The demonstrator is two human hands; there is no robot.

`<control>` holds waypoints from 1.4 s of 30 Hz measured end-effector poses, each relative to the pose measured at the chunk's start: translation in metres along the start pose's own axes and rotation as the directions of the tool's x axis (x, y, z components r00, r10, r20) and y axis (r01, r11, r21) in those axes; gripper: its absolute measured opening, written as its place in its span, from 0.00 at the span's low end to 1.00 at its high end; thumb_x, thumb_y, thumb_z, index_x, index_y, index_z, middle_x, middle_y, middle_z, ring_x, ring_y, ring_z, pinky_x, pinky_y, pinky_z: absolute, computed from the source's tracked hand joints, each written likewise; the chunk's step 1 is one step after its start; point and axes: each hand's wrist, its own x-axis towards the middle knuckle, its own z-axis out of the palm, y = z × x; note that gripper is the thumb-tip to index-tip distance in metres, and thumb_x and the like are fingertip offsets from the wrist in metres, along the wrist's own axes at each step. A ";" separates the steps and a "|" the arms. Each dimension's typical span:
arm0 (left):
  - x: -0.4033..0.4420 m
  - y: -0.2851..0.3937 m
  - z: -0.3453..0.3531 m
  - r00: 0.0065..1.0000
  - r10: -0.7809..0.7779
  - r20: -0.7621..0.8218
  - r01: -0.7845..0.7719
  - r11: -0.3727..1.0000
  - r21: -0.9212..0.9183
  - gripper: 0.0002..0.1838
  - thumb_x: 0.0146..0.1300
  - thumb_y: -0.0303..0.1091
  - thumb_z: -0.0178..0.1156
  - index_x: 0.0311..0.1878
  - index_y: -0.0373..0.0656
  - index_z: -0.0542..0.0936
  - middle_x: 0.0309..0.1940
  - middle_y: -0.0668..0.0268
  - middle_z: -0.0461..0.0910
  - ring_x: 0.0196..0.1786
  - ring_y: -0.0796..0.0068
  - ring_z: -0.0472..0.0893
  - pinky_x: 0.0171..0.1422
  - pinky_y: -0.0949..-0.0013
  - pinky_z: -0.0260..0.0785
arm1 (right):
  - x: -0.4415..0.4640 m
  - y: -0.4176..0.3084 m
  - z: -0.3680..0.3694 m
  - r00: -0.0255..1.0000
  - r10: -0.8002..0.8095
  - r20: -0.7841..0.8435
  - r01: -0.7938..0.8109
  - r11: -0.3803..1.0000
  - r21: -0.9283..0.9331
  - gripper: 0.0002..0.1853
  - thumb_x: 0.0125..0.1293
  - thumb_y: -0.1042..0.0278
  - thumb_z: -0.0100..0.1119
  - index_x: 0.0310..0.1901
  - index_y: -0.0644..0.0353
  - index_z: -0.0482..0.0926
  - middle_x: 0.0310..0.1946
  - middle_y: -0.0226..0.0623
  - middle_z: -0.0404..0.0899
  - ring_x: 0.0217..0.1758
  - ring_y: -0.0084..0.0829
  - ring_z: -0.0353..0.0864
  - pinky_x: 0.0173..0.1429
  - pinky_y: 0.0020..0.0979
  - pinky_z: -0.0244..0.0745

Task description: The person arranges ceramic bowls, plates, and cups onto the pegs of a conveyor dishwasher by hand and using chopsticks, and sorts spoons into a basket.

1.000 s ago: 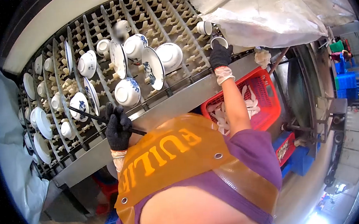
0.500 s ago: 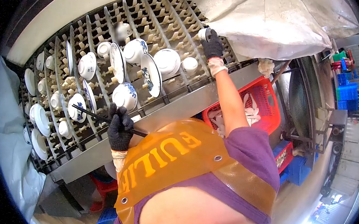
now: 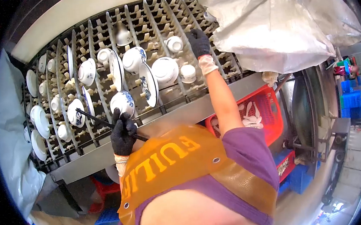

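Note:
My left hand (image 3: 123, 135), in a black glove, is closed around thin black chopsticks (image 3: 94, 118) at the rack's front edge. Just behind it, a blue-patterned white bowl (image 3: 122, 103) leans on the pegs. My right hand (image 3: 199, 43), also black-gloved, is over the rack's right part with its fingers apart and no item visible in it. A small white cup (image 3: 174, 44) sits to its left, apart from the fingers. Another white cup (image 3: 188, 74) and a larger white bowl (image 3: 164, 70) are nearer me. A blue-patterned plate (image 3: 149, 84) stands on edge beside that bowl.
The pegged conveyor rack (image 3: 153, 28) carries several more bowls, cups and plates toward the left. A plastic sheet (image 3: 266, 27) hangs over its right end. Below the metal front edge (image 3: 180, 112) stands a red basket (image 3: 273, 118) with white spoons (image 3: 252, 116).
My right hand has let go of the small white cup, which now sits on the rack, and has moved slightly left. My left hand still holds the chopsticks. The view has shifted slightly.

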 end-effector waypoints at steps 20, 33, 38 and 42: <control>0.015 -0.027 0.022 0.995 -0.098 -0.021 0.094 0.987 -0.127 0.22 0.66 0.31 0.47 0.64 0.48 0.63 0.48 0.58 0.73 0.35 0.74 0.71 0.37 0.71 0.65 | 0.074 0.104 -0.024 0.988 -0.069 0.139 0.135 0.822 -0.553 0.28 0.53 0.57 0.57 0.56 0.60 0.68 0.54 0.51 0.68 0.57 0.46 0.68 0.62 0.38 0.62; 0.013 -0.044 0.043 0.999 -0.020 0.033 0.025 0.990 -0.141 0.21 0.67 0.33 0.46 0.64 0.48 0.63 0.47 0.60 0.74 0.35 0.75 0.70 0.38 0.71 0.64 | -0.024 0.039 -0.104 0.962 -0.143 0.231 0.253 0.783 -0.568 0.25 0.49 0.58 0.61 0.49 0.58 0.74 0.49 0.50 0.72 0.55 0.46 0.69 0.59 0.40 0.64; 0.015 -0.056 0.035 0.998 -0.005 -0.070 0.013 0.994 0.104 0.21 0.67 0.31 0.46 0.63 0.49 0.64 0.48 0.60 0.74 0.35 0.75 0.69 0.39 0.72 0.64 | -0.068 0.020 -0.160 0.988 0.050 0.149 0.087 0.617 -0.782 0.20 0.48 0.62 0.62 0.45 0.57 0.76 0.37 0.47 0.76 0.44 0.46 0.74 0.49 0.40 0.69; 0.018 -0.055 0.055 0.998 -0.019 -0.062 0.017 0.999 -0.037 0.21 0.66 0.30 0.46 0.63 0.49 0.65 0.47 0.60 0.74 0.37 0.74 0.70 0.39 0.71 0.64 | -0.074 0.051 -0.166 0.962 0.157 0.223 0.105 0.542 -0.834 0.20 0.50 0.64 0.61 0.47 0.56 0.75 0.38 0.49 0.77 0.44 0.47 0.75 0.49 0.39 0.70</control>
